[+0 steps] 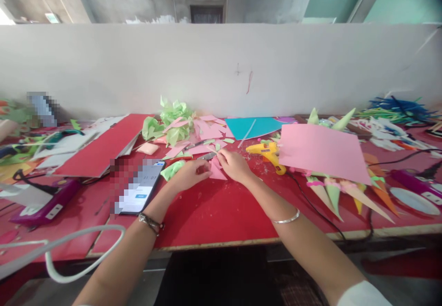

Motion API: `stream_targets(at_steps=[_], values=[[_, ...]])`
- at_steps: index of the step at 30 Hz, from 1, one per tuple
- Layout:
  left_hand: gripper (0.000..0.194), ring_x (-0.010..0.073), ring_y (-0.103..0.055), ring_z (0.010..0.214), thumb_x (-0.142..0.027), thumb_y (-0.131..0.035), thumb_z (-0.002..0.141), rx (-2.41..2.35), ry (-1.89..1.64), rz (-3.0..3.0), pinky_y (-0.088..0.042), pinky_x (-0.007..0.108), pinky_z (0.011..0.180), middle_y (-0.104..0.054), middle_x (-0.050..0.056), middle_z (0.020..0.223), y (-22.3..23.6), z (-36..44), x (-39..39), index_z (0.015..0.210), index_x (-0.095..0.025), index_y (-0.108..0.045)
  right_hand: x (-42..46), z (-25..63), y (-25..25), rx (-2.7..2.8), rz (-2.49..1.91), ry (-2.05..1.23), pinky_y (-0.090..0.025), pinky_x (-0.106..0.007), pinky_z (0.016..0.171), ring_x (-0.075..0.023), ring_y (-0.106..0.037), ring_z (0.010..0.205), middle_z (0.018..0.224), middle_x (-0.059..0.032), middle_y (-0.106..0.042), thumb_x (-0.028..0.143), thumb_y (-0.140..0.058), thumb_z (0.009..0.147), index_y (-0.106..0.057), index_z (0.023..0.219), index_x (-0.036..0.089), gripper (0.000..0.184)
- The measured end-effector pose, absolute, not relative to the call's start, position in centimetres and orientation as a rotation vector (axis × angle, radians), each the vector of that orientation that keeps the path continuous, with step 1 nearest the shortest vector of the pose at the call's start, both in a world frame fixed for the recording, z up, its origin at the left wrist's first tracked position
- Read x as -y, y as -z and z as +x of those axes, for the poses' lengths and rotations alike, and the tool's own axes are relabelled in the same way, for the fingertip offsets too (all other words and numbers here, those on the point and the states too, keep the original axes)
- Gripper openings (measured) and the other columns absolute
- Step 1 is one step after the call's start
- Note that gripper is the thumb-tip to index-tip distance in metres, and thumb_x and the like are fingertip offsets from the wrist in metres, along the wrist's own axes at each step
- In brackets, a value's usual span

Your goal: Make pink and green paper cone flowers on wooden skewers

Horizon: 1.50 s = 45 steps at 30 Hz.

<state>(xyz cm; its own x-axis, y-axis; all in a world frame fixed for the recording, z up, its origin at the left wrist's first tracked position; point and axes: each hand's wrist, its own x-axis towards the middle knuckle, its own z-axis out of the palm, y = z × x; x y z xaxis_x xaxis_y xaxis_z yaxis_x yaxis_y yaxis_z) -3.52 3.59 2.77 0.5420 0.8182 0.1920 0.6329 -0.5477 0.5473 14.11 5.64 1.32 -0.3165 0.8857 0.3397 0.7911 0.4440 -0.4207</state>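
Observation:
My left hand [192,174] is low over the red tabletop, its fingers curled and closed near a pink paper piece [218,170]; what they hold, if anything, is hidden. Beside it, my right hand [236,164] pinches a thin pale strip [213,149] between thumb and fingers. A small grey object [207,156], too small to name, shows between the two hands. Crumpled light-green paper [172,170] lies by the left wrist. Pink paper scraps [207,129] spread just beyond the hands.
A phone [140,188] lies left of my left hand. To the right are a yellow glue gun [267,151], a pink sheet [322,151] and paper cones [333,195]. Red boards [103,144] are stacked at left, a teal sheet [253,127] behind. A white partition [207,66] closes the back.

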Motion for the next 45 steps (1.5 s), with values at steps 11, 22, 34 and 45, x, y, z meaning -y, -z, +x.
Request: stream_targets(at_steps=[11,22,34,45], values=[[0.013,0.0127,-0.052,0.062,-0.025,-0.046,0.074,-1.359,-0.577,2.338,-0.038,0.024,0.058,-0.058,-0.001,0.067,-4.1,-4.9,-1.5,0.069,-0.018,-0.055,-4.9,13.6,-1.0,2.305,-0.923,-0.709,-0.032,-0.018,0.058,-0.0093,-0.048,0.064,0.072,0.0004,-0.054,0.027,-0.041,0.082,-0.051,0.081,0.016,0.014],[0.075,0.0287,-0.039,0.115,-0.060,-0.049,0.064,-2.058,-0.670,1.823,-0.037,0.043,0.091,-0.039,0.012,0.123,-0.6,-20.6,2.1,0.124,-0.018,-0.033,-4.9,13.2,-0.8,2.390,-1.147,-0.550,-0.028,-0.019,0.056,-0.0110,-0.050,0.062,0.068,-0.0017,-0.056,0.028,-0.038,0.085,-0.054,0.082,0.017,0.021],[0.081,0.0310,-0.042,0.113,-0.063,-0.050,0.063,-1.985,-0.667,1.797,-0.037,0.044,0.092,-0.041,0.014,0.127,0.8,-20.8,1.9,0.125,-0.015,-0.031,-5.1,13.1,-0.4,2.391,-1.184,-0.613,-0.030,-0.020,0.056,-0.0118,-0.052,0.063,0.070,-0.0020,-0.058,0.027,-0.038,0.085,-0.054,0.080,0.018,0.019],[0.065,0.0255,-0.049,0.105,-0.052,-0.036,0.074,-1.876,-0.457,1.808,-0.039,0.036,0.089,-0.048,0.014,0.121,-2.8,-21.6,-3.5,0.123,-0.009,-0.035,-5.2,13.1,-0.5,2.385,-1.210,-0.633,-0.030,-0.020,0.055,-0.0116,-0.052,0.062,0.069,-0.0020,-0.059,0.028,-0.038,0.085,-0.055,0.080,0.018,0.021]])
